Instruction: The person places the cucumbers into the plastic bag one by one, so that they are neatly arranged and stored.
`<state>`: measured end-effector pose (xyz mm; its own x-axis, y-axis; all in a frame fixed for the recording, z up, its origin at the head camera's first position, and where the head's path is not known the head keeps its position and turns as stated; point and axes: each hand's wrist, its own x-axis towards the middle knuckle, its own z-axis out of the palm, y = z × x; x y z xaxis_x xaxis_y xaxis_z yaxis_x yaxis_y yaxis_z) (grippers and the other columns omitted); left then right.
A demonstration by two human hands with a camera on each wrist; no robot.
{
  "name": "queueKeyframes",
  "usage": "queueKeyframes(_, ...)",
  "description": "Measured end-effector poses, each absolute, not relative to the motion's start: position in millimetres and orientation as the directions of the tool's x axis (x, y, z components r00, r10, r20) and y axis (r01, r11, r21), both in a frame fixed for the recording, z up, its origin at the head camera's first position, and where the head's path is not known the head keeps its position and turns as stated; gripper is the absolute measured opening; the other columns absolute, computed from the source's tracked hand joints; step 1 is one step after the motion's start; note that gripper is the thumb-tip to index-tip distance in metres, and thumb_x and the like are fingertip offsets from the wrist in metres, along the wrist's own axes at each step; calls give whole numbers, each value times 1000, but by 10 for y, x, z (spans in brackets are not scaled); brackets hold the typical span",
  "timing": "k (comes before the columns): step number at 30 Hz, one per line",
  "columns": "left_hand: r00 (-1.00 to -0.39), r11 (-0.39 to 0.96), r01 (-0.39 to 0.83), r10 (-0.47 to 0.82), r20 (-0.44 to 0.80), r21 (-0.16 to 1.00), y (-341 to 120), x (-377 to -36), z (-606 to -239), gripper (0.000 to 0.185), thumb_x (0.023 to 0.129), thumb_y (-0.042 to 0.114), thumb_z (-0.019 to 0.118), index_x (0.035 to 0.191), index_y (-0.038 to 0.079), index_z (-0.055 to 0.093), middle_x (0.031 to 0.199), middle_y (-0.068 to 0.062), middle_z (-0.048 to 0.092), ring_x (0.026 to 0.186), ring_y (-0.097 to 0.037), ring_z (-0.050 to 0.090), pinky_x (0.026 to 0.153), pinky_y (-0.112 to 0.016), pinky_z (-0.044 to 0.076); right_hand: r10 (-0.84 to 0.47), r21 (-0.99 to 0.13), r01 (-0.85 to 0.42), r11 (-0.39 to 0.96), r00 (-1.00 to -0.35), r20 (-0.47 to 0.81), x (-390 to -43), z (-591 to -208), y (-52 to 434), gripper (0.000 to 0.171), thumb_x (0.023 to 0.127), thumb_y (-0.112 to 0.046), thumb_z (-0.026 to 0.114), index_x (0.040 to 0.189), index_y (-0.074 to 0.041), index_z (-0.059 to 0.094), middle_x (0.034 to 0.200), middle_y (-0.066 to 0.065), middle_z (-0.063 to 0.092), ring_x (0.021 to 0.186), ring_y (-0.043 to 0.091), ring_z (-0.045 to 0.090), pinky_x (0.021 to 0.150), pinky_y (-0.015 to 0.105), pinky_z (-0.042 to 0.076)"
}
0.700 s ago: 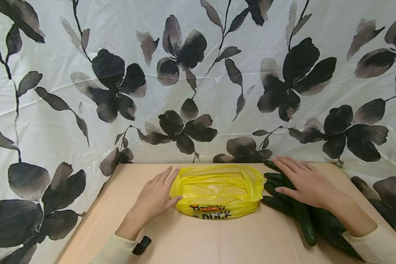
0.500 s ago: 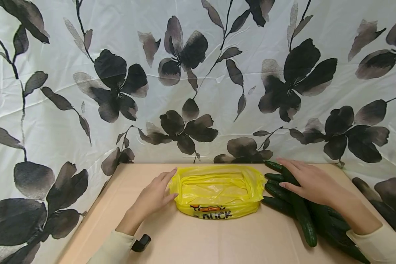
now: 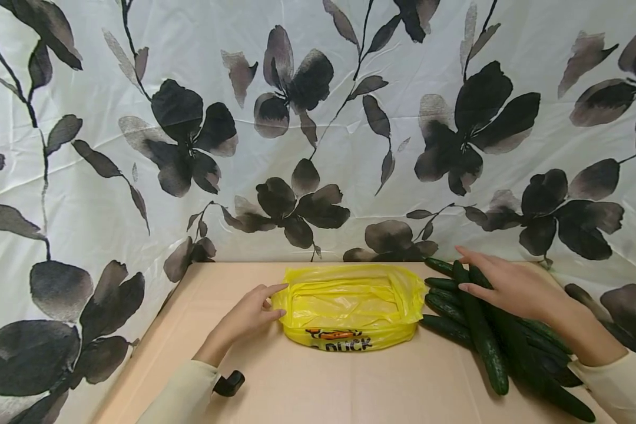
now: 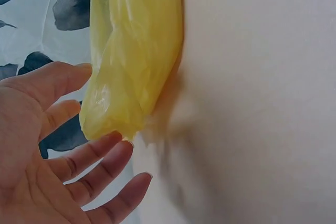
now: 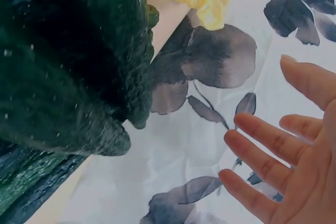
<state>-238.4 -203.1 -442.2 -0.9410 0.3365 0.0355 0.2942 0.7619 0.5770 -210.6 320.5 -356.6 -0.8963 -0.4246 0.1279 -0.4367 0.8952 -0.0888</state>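
A left hand (image 3: 246, 315) rests open-fingered against the near end of a yellow plastic bag (image 3: 350, 306), while the right hand (image 3: 509, 285), fingers spread and holding nothing, hovers just above a pile of cucumbers (image 3: 487, 335) lying directly beneath its palm.

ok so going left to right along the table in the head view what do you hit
left hand → yellow plastic bag → pile of cucumbers, with the right hand open above their far ends. Behind all of it hangs the flowered cloth.
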Motion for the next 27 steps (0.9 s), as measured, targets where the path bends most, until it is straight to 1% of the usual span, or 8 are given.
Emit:
queueKeyframes(1,-940,759,296,339,36,580,-2028,-2391,-4430,60,88,17,78,144,11,58,101,-8,59,83,-17,55,72,-31,47,-425,-96,-437,895,-897,123,-2115,-3561,3219,85,97,-58,57,161,-13,25,138,16,62,116,39,64,64,40,55)
queueKeyframes(3,-938,755,302,344,41,582,-2023,-2398,-4449,57,88,16,78,142,9,59,95,-9,58,79,-16,52,69,-30,44,-418,-112,-430,896,-901,111,-2133,-3564,3249,85,97,-54,60,162,-14,23,138,17,62,116,39,64,56,33,51)
queueKeyframes(5,-938,753,306,345,48,583,-2016,-2398,-4461,54,88,15,77,140,8,61,92,-8,57,78,-16,51,68,-30,43,-417,-117,-427,896,-903,105,-2145,-3578,3283,86,96,-50,64,162,-15,22,138,17,62,116,38,65,54,31,50)
queueKeyframes(9,-944,756,291,327,47,586,-2003,-2396,-4484,48,89,16,76,136,9,64,93,-5,58,80,-16,52,72,-32,44,-434,-117,-447,887,-893,122,-2159,-3628,3350,86,93,-39,72,160,-10,27,131,15,66,112,36,67,71,44,57)
queueKeyframes(11,-947,755,282,317,46,592,-1999,-2392,-4486,46,90,16,76,134,9,66,94,-5,59,83,-17,52,73,-34,45,-444,-110,-458,882,-886,132,-2167,-3655,3375,83,91,-35,74,157,-7,32,127,12,68,108,33,69,74,48,56)
queueKeyframes(17,-950,765,272,312,34,583,-2025,-2373,-4468,43,91,20,75,132,9,67,89,-2,57,81,-17,51,70,-33,43,-472,-87,-483,871,-873,122,-2199,-3730,3411,75,88,-33,78,149,-4,46,109,0,71,92,19,71,66,35,55)
queueKeyframes(23,-947,770,271,321,17,578,-2057,-2370,-4443,43,92,24,73,134,11,66,84,1,58,77,-15,51,69,-32,41,-447,-221,-429,876,-894,-38,-2198,-3790,3402,78,91,-34,74,151,3,40,99,-3,65,72,2,55,60,27,46)
queueKeyframes(27,-945,748,271,325,21,605,-2042,-2388,-4467,46,92,22,74,135,9,65,86,0,60,80,-15,52,72,-33,43,-438,-273,-396,877,-892,-113,-2186,-3847,3387,81,92,-35,72,152,7,35,88,-8,61,65,1,48,58,27,40)
